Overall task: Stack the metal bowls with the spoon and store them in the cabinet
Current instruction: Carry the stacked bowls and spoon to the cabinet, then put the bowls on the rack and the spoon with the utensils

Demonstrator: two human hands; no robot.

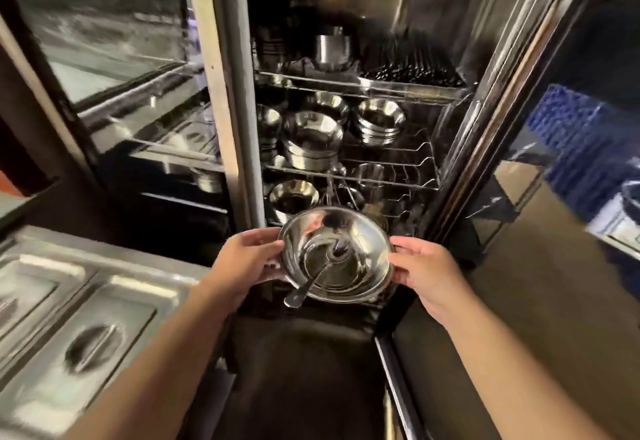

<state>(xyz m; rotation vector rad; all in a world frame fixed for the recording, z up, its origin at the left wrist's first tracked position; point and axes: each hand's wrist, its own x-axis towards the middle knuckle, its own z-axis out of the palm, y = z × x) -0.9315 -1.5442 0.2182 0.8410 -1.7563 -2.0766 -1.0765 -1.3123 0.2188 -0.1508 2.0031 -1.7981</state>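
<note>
Metal bowls [335, 254], nested as a stack, are sitting at the lower centre of the frame, held level in front of the open cabinet [349, 100]. Inside the top bowl a spoon [313, 280] is lying with its head near the bowl's middle and its handle jutting over the lower left rim. At the stack's left edge the left hand [247, 259] is curling around the rim, thumb on top and fingers underneath. On the opposite edge the right hand [424, 268] is gripping the rim in the same way. Behind the stack, wire racks [391, 166] are carrying further steel bowls [311, 136] at mid-frame, and a steel pot [330, 50] is standing on the shelf above. A glass door [568, 134] is standing open along the right side of the frame. Lidded steel pans [93, 332] are occupying the lower left corner.
</note>
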